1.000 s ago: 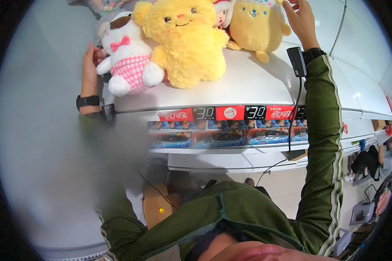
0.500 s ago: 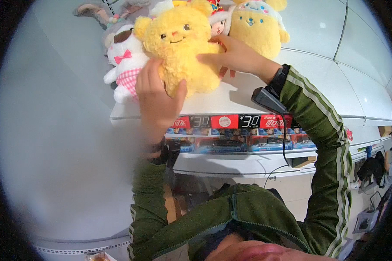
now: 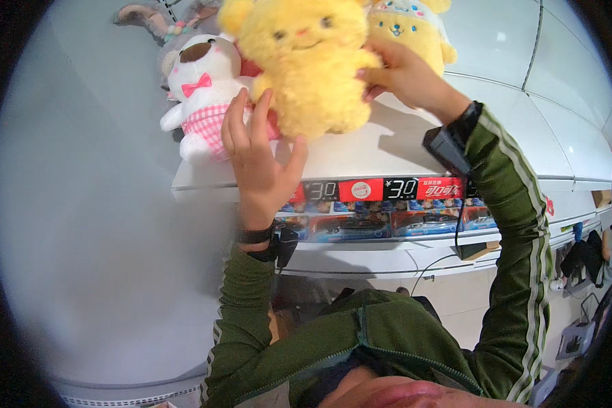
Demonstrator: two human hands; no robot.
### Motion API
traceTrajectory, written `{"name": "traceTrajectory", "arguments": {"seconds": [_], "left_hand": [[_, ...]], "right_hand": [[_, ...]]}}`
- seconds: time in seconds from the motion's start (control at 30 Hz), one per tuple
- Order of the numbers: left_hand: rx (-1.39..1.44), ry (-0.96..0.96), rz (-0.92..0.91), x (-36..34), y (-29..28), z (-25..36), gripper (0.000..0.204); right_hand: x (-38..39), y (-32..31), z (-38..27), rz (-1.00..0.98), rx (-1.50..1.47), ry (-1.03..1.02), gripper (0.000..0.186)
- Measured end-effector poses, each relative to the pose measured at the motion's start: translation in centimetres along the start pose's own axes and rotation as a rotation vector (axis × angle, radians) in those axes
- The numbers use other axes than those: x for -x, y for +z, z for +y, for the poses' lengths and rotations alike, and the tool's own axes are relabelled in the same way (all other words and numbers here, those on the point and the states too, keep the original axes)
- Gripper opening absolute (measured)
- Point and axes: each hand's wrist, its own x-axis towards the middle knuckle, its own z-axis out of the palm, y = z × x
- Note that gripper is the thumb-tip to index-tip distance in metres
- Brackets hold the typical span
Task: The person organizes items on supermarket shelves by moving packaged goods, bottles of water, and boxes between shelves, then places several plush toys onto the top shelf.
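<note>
A fluffy yellow bear plush point(image 3: 313, 85) stands over the white shelf, facing me. My right hand point(image 3: 415, 80) grips it by its side and arm, thumb in front and fingers partly hidden. At the bear's lower left, my left hand point(image 3: 262, 160) is open, fingers spread and pointing up; whether its fingertips touch the fur I cannot tell. Just left of that hand sits a white plush dog point(image 3: 204, 95) with a brown nose, pink bow and pink checked clothing. Behind my right hand is another yellow plush point(image 3: 415, 30) with a white hood.
A grey long-eared plush point(image 3: 149, 20) leans at the back left. The white shelf top point(image 3: 326, 160) has a front edge with red and black price strips point(image 3: 360, 190). Below it, several blue boxed goods point(image 3: 350, 226) line a lower shelf. A pale wall point(image 3: 81, 170) bounds the left.
The bear plush has moved right and up with my right hand. My left fingers have spread, and that hand has shifted slightly right. More of the white plush dog shows.
</note>
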Motion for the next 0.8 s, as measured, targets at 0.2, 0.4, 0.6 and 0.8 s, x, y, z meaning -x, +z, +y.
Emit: {"name": "traceTrajectory", "arguments": {"seconds": [0.2,0.4,0.6,0.8], "left_hand": [[0.062,0.014,-0.010,0.3,0.4,-1.0,0.065],[0.036,-0.008,0.002,0.7,0.5,-0.4,0.054],[0.057,0.049,0.066,1.1,0.6,-0.7,0.043],[0.079,0.052,0.147,1.3,0.6,-0.8,0.036]], "right_hand": [[2.6,-5.0,-0.5,0.222,0.211,0.119,0.031],[3.2,-4.5,-1.3,0.221,0.503,0.289,0.032],[3.0,-5.4,-1.2,0.242,0.389,0.366,0.028],[3.0,-4.5,-0.1,0.115,0.245,0.473,0.020]]}}
